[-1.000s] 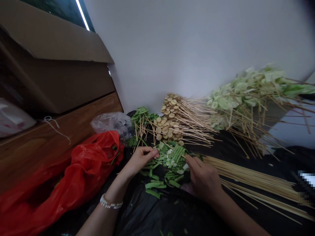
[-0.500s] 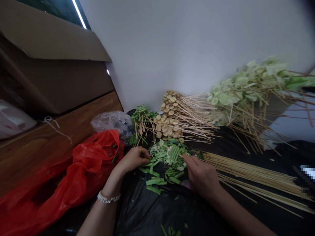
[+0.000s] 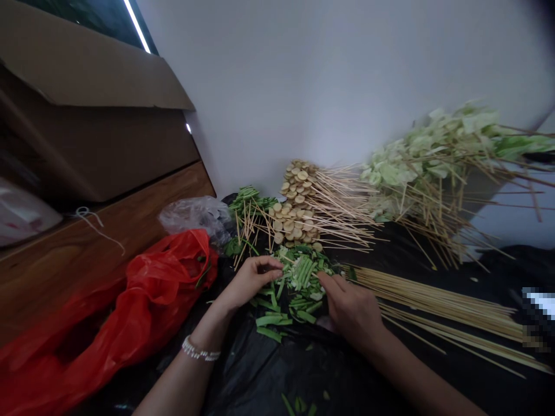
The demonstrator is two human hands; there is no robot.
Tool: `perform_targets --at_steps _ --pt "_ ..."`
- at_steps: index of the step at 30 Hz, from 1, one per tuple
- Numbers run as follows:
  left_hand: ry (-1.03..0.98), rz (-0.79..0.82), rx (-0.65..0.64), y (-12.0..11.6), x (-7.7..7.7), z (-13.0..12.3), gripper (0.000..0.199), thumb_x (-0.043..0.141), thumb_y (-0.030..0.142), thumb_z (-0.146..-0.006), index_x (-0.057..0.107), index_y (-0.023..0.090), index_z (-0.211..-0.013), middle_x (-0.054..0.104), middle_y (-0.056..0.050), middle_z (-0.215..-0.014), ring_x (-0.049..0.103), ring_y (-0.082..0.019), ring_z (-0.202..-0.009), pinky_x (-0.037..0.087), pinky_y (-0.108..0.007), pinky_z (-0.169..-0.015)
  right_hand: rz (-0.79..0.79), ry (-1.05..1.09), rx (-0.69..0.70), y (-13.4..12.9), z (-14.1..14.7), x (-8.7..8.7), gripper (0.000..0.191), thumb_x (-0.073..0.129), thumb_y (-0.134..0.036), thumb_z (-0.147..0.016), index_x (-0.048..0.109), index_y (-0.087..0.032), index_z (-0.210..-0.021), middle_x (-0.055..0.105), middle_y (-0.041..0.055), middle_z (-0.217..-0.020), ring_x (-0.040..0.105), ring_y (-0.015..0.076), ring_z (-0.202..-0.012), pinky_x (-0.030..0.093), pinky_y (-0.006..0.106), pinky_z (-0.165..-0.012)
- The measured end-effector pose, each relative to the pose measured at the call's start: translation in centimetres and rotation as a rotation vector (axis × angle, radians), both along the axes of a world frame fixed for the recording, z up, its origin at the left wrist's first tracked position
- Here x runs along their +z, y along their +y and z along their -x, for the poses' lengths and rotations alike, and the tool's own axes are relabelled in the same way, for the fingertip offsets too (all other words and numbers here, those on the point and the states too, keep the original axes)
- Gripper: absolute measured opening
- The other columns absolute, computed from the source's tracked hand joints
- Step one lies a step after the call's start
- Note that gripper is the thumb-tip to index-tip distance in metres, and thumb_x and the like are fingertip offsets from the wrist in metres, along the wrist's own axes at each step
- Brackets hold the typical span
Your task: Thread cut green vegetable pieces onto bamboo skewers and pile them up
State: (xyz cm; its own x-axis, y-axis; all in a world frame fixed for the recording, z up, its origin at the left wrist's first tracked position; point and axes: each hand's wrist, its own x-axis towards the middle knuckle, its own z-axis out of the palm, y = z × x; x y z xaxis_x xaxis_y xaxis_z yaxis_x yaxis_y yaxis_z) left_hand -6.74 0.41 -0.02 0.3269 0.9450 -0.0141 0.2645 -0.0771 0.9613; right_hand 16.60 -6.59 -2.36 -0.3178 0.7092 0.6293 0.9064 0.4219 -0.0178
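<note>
My right hand (image 3: pixel 353 303) is closed in a pinch at the end of a skewer of cut green bean pieces (image 3: pixel 303 270), which sit side by side in a row. Most of the stick is hidden by the beans and my fingers. Opposite it, my left hand (image 3: pixel 254 280), with a white beaded bracelet (image 3: pixel 200 350) on the wrist, has its thumb and fingertips drawn together beside the row. Whatever it may pinch is too small to make out. Loose cut green beans (image 3: pixel 274 319) and pale chopped bits lie beneath both hands on black plastic (image 3: pixel 260 378).
Bare bamboo sticks (image 3: pixel 437 300) lie at right. Behind are skewers of pale round slices (image 3: pixel 297 222), bean skewers (image 3: pixel 249 199) and leafy cabbage skewers (image 3: pixel 433 150) against the white wall (image 3: pixel 269 86). A red plastic bag (image 3: pixel 151 283), a clear bag (image 3: pixel 197 216) and a cardboard box (image 3: pixel 108 138) are at left.
My left hand has moved right and slightly up, closer to the bean skewer. My right hand stays almost in place, still at the skewer's end.
</note>
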Motion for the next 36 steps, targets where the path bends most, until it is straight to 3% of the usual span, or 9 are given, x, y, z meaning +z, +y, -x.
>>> perform_targets --at_steps 6,13,19,36 --pt "-0.479 0.381 0.13 -0.33 -0.39 -0.79 0.036 0.086 0.032 -0.056 0.068 0.014 -0.083 0.068 -0.002 -0.078 0.065 -0.012 -0.073 0.049 -0.02 -0.067 -0.022 0.013 -0.015 -0.07 0.01 0.14 0.034 0.04 -0.011 -0.087 0.065 -0.019 -0.11 0.064 -0.0002 -0.072 0.054 0.0111 -0.057 0.028 0.028 -0.053" --pt "-0.711 0.482 0.157 0.11 -0.4 -0.56 0.024 0.082 0.016 -0.064 0.068 0.011 -0.083 0.065 -0.002 -0.074 0.06 -0.007 -0.064 0.048 -0.014 -0.056 0.006 0.006 -0.019 -0.13 -0.03 0.34 0.035 0.041 -0.011 -0.086 0.064 -0.019 -0.111 0.065 0.0004 -0.075 0.055 0.0111 -0.059 0.029 0.027 -0.053" --pt "-0.804 0.545 0.193 0.13 -0.27 -0.68 0.014 0.074 0.009 -0.072 0.068 0.01 -0.084 0.064 -0.002 -0.073 0.059 -0.007 -0.063 0.049 -0.015 -0.057 0.012 -0.009 0.009 -0.25 0.25 0.0 0.035 0.043 -0.009 -0.084 0.064 -0.018 -0.11 0.063 0.0002 -0.073 0.055 0.0115 -0.058 0.029 0.028 -0.053" --pt "-0.815 0.557 0.185 0.09 -0.35 -0.71 0.014 0.074 0.006 -0.071 0.068 0.011 -0.083 0.064 -0.002 -0.071 0.059 -0.007 -0.063 0.049 -0.016 -0.058 0.019 -0.017 0.015 -0.36 0.49 -0.32 0.036 0.041 -0.009 -0.084 0.062 -0.019 -0.112 0.064 0.0007 -0.075 0.055 0.0114 -0.058 0.029 0.026 -0.053"
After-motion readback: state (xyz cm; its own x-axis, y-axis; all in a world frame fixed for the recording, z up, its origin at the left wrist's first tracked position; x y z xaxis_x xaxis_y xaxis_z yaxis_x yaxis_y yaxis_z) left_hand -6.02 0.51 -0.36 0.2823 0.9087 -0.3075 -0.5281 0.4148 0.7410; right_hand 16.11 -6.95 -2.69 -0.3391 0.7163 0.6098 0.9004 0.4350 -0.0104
